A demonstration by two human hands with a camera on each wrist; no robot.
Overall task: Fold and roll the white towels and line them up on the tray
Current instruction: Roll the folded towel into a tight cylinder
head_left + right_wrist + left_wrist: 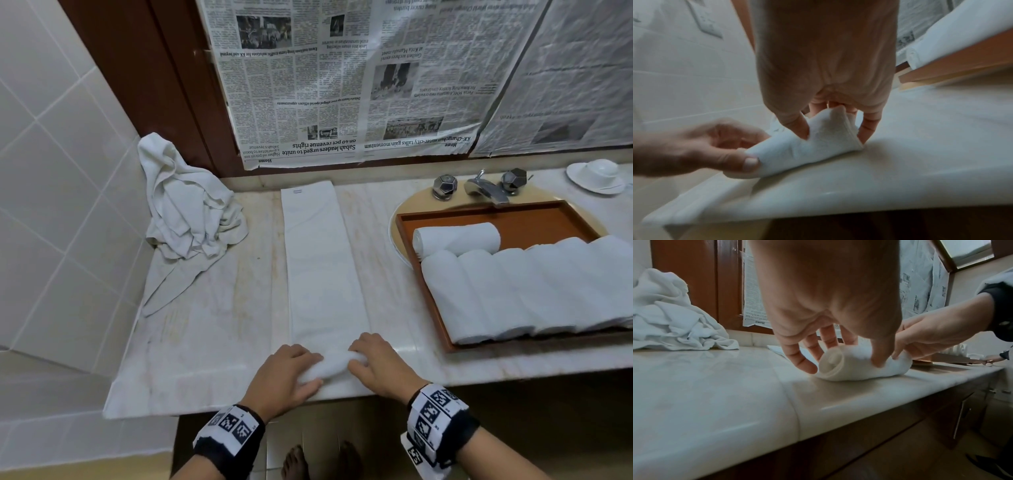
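I see my left hand point(286, 375) and right hand point(378, 365) curled over the rolled near end of a long folded towel point(325, 267) on the marble desk point(212, 342). Rolled towels point(513, 291) line the wooden tray point(479, 210); a crumpled pile point(188, 212) sits far left.

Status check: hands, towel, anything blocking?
Left hand and right hand both grip the rolled near end of the folded towel. Most of it lies flat, unrolled. Tray holds finished rolls. Roll path clear.
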